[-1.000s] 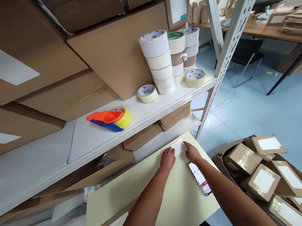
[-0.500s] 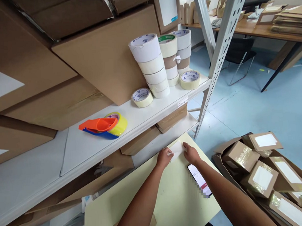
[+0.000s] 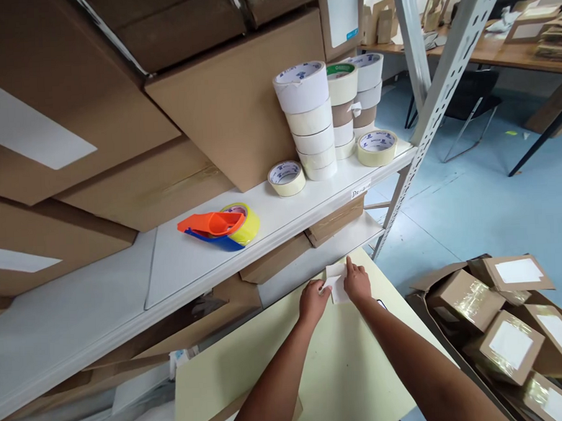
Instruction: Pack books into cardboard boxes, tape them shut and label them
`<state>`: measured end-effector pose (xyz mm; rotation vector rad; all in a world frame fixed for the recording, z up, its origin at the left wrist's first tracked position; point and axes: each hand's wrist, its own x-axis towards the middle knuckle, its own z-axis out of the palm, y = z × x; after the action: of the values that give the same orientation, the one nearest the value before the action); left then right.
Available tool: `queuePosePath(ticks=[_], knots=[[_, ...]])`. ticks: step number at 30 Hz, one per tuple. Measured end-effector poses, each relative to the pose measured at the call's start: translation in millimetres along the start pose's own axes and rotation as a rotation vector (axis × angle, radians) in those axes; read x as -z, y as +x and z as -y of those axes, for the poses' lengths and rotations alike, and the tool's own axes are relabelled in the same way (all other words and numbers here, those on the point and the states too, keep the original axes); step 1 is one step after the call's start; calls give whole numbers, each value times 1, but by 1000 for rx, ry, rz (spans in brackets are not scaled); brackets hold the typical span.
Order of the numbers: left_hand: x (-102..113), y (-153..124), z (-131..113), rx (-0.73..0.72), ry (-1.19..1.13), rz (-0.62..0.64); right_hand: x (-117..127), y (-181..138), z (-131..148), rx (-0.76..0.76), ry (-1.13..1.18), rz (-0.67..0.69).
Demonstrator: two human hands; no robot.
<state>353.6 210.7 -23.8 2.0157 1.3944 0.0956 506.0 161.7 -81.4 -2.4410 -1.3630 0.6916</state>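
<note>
Both my hands meet over a small white paper slip [image 3: 336, 281] at the far edge of a pale yellow table [image 3: 325, 370]. My left hand [image 3: 313, 301] pinches the slip's left edge between thumb and fingers. My right hand [image 3: 357, 283] lies on the slip's right side with its fingers closed and the forefinger stretched along the paper. A thin dark edge of a phone [image 3: 382, 305] peeks out from under my right forearm.
A white shelf [image 3: 281, 210] just beyond the table carries an orange and blue tape dispenser [image 3: 219, 224] with yellow tape, stacks of tape rolls [image 3: 310, 119] and large cardboard boxes [image 3: 229, 95]. A carton of small brown boxes [image 3: 504, 325] stands on the blue floor at right.
My left hand has gone from lying flat beside the slip to pinching its edge. My right hand has shifted onto the slip, and my forearm now covers the phone. The slip's left edge has lifted.
</note>
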Motion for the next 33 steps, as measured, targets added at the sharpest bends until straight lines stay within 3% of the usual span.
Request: queuePosePath(ticks=[5,7,11,15,26,33], knots=[[33,1,4,253,-152,-27,-4,22,12,433,-71,183],[41,0,15,343,-229,-27,-4,19,17,509,-69,208],[48,-11,40,491,-370,-21,-6,-6,26,484,-69,146],[49,-20,55,542,-478,-17,-12,-24,29,581,-117,206],[35,-28,64,526,-545,14,20,15,5,796,-334,432],[29,-31,61,492,-581,23,14,7,6,714,-253,392]])
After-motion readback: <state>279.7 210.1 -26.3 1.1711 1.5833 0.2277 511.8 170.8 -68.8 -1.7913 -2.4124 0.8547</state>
